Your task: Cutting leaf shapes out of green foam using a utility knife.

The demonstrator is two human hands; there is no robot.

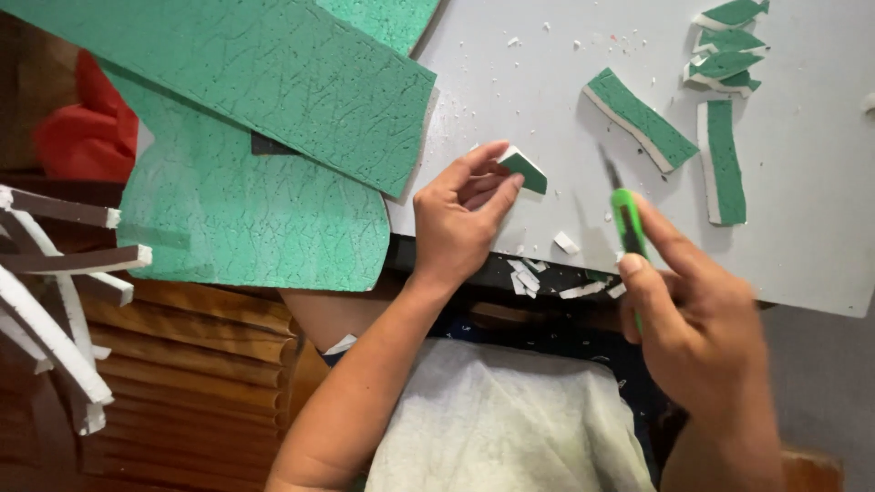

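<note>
left hand point(460, 214) sits mid frame, thumb and fingers pinched on a small green foam piece point(525, 170) with a white edge, holding it on the white board point(820, 237). right hand point(697, 333) is lower right, a bit blurred, fingers wrapped tight around a green utility knife point(627, 226), blade pointing up toward the top of the frame, just right of the small piece and not touching it. upper right of the board has cut green strips point(643, 120), plus a little stack of curved offcuts point(725, 50) in the corner. white crumbs point(529, 273) lie along the board's near edge. big textured green foam sheets point(246, 137) cover the upper left, overlapping the board. white foam sticks point(55, 310) at far left.
</note>
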